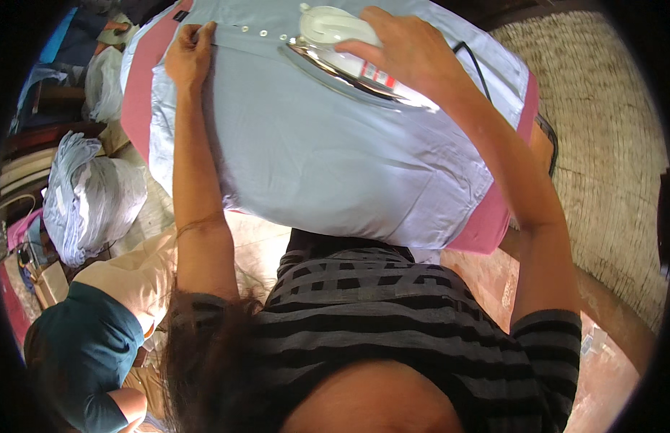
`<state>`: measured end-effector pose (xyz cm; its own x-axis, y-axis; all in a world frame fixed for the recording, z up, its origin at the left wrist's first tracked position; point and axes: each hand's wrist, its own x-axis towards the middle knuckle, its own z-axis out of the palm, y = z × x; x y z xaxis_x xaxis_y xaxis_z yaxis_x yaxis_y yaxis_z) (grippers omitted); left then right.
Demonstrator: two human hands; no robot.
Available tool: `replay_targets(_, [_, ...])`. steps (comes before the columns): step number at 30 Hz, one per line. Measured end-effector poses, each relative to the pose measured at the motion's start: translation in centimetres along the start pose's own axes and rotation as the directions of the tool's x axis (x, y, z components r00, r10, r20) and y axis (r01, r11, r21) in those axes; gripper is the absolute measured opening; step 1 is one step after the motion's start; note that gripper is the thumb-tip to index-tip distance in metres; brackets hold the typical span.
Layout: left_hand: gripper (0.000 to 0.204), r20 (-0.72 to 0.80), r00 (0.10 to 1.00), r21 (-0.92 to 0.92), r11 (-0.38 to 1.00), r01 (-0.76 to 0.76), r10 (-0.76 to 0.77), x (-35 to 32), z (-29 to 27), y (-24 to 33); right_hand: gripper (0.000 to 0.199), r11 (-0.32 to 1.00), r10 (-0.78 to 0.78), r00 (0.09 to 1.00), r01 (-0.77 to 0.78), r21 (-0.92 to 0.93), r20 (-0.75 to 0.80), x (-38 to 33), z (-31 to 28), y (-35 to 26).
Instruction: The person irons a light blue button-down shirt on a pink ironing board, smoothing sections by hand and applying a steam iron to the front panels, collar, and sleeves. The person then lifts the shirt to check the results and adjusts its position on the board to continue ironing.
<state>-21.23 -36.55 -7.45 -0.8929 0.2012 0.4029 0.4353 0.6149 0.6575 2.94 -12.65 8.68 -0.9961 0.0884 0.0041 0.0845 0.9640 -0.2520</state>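
A light blue shirt (277,137) lies spread over a pink-covered ironing board (480,225), its row of white buttons running along the far side. At the far left, my left hand (189,56) pinches the shirt's edge near the collar end. My right hand (414,54) is wrapped round the handle of a white clothes iron (335,30). The iron's shiny metal soleplate rests on or just over the cloth, its pointed end toward the near right; whether it touches I cannot tell. A dark cord (473,68) trails beside my right wrist.
A person in a dark teal top (97,346) is low at the near left. Bundled cloth in clear plastic (97,195) and stacked belongings line the left side. A woven wall or mat (580,137) stands at the right, with a wooden beam (616,317) below it.
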Motion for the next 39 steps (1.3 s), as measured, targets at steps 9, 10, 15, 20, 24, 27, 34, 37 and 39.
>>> replay_targets(9, [0.044, 0.019, 0.999, 0.029, 0.999, -0.029, 0.028, 0.8, 0.5, -1.2, 0.052, 0.999, 0.000, 1.000, 0.000, 0.037, 0.001, -4.3, -0.3, 5.3])
replay_targets(10, [0.044, 0.017, 0.999, 0.053, 0.998, -0.035, 0.034, 0.8, 0.6, -1.1, 0.053, 0.999, 0.045, 0.999, -0.044, 0.028, -0.027, -5.4, -0.1, 6.4])
replay_targets(15, [0.043, 0.030, 0.999, 0.115, 0.993, -0.028, 0.025, 0.9, -0.2, -0.8, 0.050, 0.991, 0.134, 0.988, -0.134, 0.010, -0.075, -12.0, -1.0, 8.1])
replay_targets(20, [0.043, 0.003, 1.000, 0.090, 0.996, -0.030, 0.030, 0.7, -0.1, -0.6, 0.051, 0.976, 0.220, 0.939, -0.213, 0.052, -0.263, -13.0, 0.5, 8.3])
replay_targets(24, [0.043, -0.012, 0.998, 0.102, 0.993, -0.055, 0.056, 0.7, -0.2, -0.8, 0.052, 0.946, 0.322, 0.891, -0.311, 0.087, -0.320, -9.7, 0.7, 7.0])
replay_targets(27, [0.043, -0.014, 0.995, 0.059, 0.993, -0.098, 0.099, 0.2, 0.1, 0.1, 0.053, 0.919, 0.393, 0.862, -0.384, 0.092, -0.321, -9.1, 1.3, 6.3])
replay_targets(34, [0.042, 0.005, 0.999, 0.031, 0.998, -0.053, 0.053, 0.1, -0.3, 0.5, 0.046, 0.936, 0.351, 0.867, -0.341, 0.094, -0.354, -10.8, 2.3, 3.5])
replay_targets(37, [0.040, 0.010, 0.998, 0.015, 0.998, -0.064, 0.064, 0.2, -0.1, 1.4, 0.044, 0.955, 0.286, 0.891, -0.293, 0.036, -0.352, -10.7, 2.0, 4.7])
replay_targets(39, [0.039, 0.004, 0.993, 0.080, 0.990, -0.117, 0.117, 0.6, -0.2, 0.9, 0.043, 0.974, 0.206, 0.912, -0.226, -0.017, -0.354, -9.9, 1.2, 5.2])
